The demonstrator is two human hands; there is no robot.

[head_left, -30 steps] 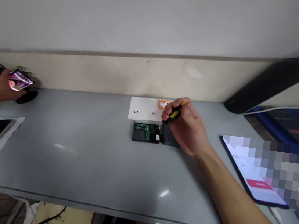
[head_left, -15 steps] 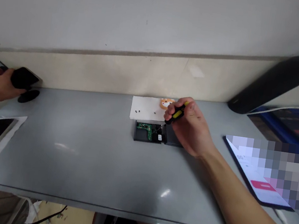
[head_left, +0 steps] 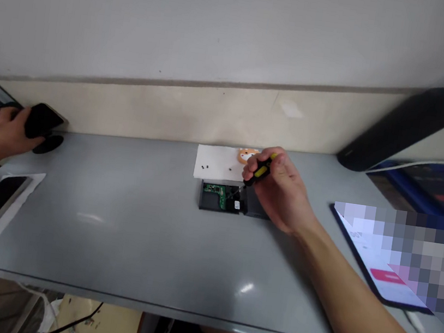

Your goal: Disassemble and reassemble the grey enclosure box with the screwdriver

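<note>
A yellow-and-black screwdriver (head_left: 261,170) is gripped in the closed right hand (head_left: 280,194), tip down in the opened black device (head_left: 226,198) at mid-tabletop (head_left: 114,228); a dark phone (head_left: 42,119) is clasped by the left hand (head_left: 6,128) far off; unbraced, the device could be skidded and its green board (head_left: 217,191) gouged.

The right hand (head_left: 280,188) is closed around a black-and-yellow screwdriver (head_left: 260,170), its tip down in the opened black device (head_left: 226,198) just left of the knuckles. Behind the hand lies a white paper (head_left: 216,162) with small screws. Far off at the desk's left end, the left hand (head_left: 6,128) grips a dark phone (head_left: 42,119).
</note>
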